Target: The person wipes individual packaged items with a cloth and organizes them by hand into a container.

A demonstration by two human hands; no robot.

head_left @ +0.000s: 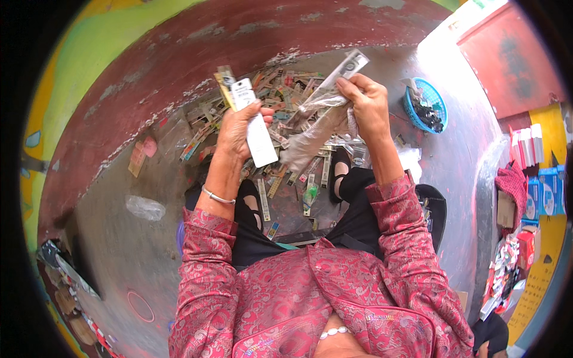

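My left hand (pixel 240 126) is closed round a long white card strip (pixel 261 140) with a small hole at its upper end. A yellowish narrow strip (pixel 225 85) sticks up beside the card, out of the same grip. To the right, my right hand (pixel 367 106) pinches a crumpled see-through plastic sleeve (pixel 316 136) and a narrow grey-white strip (pixel 344 70) that points up to the right. The sleeve is partly smeared by motion. Below both hands, a heap of narrow printed strips (pixel 286 89) lies on the floor, some in plastic.
A blue plastic basket (pixel 425 105) with dark bits inside stands at the right. Loose plastic film (pixel 145 207) and a pink scrap (pixel 149 146) lie on the floor (pixel 113 250) at the left. Blue boxes (pixel 550 194) and mixed goods (pixel 502 271) line the right wall.
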